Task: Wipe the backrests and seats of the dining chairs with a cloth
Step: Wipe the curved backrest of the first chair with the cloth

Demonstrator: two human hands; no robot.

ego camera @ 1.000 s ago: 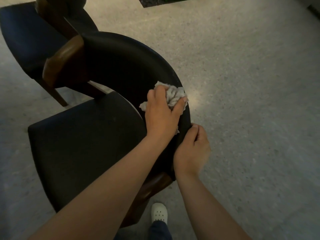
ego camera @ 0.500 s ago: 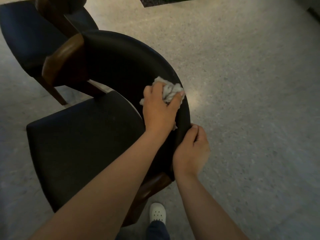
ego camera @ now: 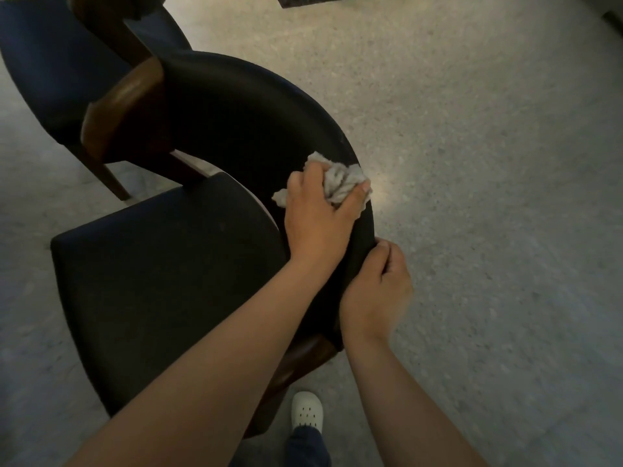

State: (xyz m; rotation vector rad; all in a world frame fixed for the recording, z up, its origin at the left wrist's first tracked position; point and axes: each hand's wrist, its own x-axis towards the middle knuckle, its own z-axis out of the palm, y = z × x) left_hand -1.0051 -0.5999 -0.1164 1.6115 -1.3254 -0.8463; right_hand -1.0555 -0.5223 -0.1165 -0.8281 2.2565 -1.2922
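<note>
A dining chair stands below me with a black padded seat (ego camera: 161,288) and a curved black backrest (ego camera: 242,106) on a brown wooden frame. My left hand (ego camera: 318,217) grips a crumpled grey cloth (ego camera: 342,182) and presses it against the inner face of the backrest near its top edge. My right hand (ego camera: 376,294) holds the backrest's top edge just below the cloth, thumb and fingers curled over the rim. Part of the cloth is hidden under my left fingers.
A second dark chair (ego camera: 57,65) stands at the upper left, close behind the first. Speckled grey floor (ego camera: 488,163) spreads to the right. My white shoe (ego camera: 306,412) stands beside the chair's near corner. A dark edge (ego camera: 313,0) shows at the top.
My left hand and the cloth shifted a little along the backrest's upper rim, first up, then back. My right hand kept its hold on the edge.
</note>
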